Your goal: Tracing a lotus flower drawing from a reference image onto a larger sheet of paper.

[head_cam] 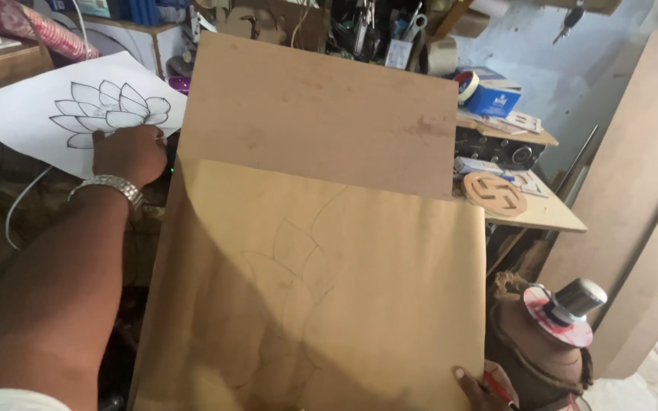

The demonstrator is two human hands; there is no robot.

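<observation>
Your left hand [129, 153] presses flat, fingers spread, on the flower drawing [78, 106], a white sheet lying up left beside the board [321, 114]. Your right hand [485, 387] pinches the tan paper [375, 289] at its lower right edge, a red pencil [500, 388] tucked in it. Faint petal lines mark that paper, laid over the board.

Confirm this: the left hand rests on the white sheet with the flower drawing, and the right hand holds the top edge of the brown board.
Not quite. The left hand does rest on the white sheet with the flower drawing, but the right hand holds the brown board at its bottom right corner, not its top edge. The head view shows this.
</observation>
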